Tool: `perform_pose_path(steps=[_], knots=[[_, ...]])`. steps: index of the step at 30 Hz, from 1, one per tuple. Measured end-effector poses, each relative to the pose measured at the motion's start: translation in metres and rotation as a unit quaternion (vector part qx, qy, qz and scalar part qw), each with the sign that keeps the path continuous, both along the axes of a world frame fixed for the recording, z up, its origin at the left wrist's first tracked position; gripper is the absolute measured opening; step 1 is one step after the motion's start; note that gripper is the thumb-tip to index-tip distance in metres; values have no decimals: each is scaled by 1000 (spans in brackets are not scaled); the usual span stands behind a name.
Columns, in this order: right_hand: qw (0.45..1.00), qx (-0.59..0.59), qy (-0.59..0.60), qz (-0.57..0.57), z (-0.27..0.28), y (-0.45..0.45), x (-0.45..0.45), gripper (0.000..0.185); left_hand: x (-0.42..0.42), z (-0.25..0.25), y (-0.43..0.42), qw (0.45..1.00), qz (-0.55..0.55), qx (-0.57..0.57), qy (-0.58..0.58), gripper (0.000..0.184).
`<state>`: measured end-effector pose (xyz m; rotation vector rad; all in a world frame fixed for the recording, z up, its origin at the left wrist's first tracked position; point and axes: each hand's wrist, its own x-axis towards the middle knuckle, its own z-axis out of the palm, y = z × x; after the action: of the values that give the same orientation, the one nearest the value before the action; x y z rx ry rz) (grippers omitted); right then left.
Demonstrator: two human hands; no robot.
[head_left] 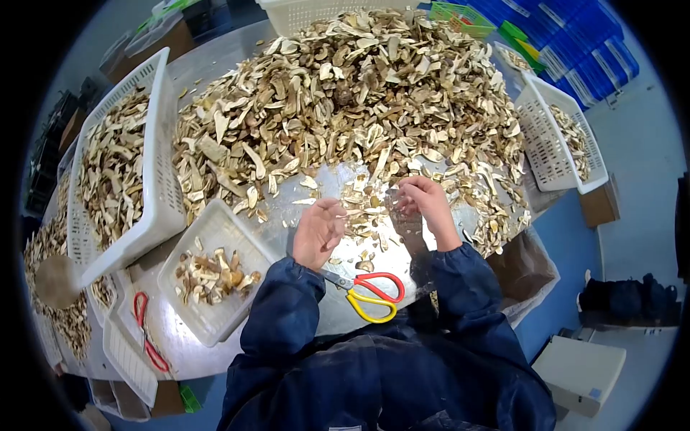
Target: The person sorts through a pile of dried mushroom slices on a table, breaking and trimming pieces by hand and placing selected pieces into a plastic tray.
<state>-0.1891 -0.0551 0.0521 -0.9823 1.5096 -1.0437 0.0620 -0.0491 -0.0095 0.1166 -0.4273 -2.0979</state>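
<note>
Dried mushroom slices [345,93] form a large heap on the metal table, with a loose scatter [366,215] between my hands. My left hand [318,231] hovers at the left of that scatter, fingers loosely bent and apart, holding nothing visible. On the right, my right hand [429,208] has its fingers curled together at the heap's near edge; whatever they may hold is too small to make out. Scissors [374,296] with one red and one yellow handle lie below my left hand, their blades partly behind my sleeve.
A shallow white tray [250,329] with some mushroom pieces sits at left, beside red-handled scissors [146,334]. White baskets of slices stand left [169,179] and right [550,154]. A lined box [535,276] is below the table's right edge. Blue crates [575,43] are stacked behind.
</note>
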Motion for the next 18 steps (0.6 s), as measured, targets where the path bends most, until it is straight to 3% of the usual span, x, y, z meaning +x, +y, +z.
perform_pose_path(steps=[2, 3, 6, 7, 11, 14, 16, 18], knots=[[999, -5, 49, -17, -4, -11, 4, 19, -1, 2, 3, 999, 19, 37, 25, 53], [994, -35, 94, -30, -3, -17, 13, 23, -3, 5, 4, 999, 33, 3, -8, 59], [890, -92, 445, -34, -12, -40, 38, 30, -7, 15, 2, 998, 55, 12, -13, 63], [874, -47, 482, -40, -5, -43, 48, 36, -7, 15, 1, 998, 60, 20, -16, 64], [839, -90, 532, -65, -22, -53, 59, 36, -7, 13, -1, 996, 74, 33, -20, 65], [917, -49, 395, 0, -5, -35, 69, 34, -8, 15, 2, 994, 67, 2, -88, 62], [934, -46, 350, 55, 11, -11, 89, 31, -10, 15, 3, 993, 43, -1, -113, 59], [915, -50, 388, 96, 12, 10, 102, 30, -10, 11, 2, 995, 3, 17, -96, 56]])
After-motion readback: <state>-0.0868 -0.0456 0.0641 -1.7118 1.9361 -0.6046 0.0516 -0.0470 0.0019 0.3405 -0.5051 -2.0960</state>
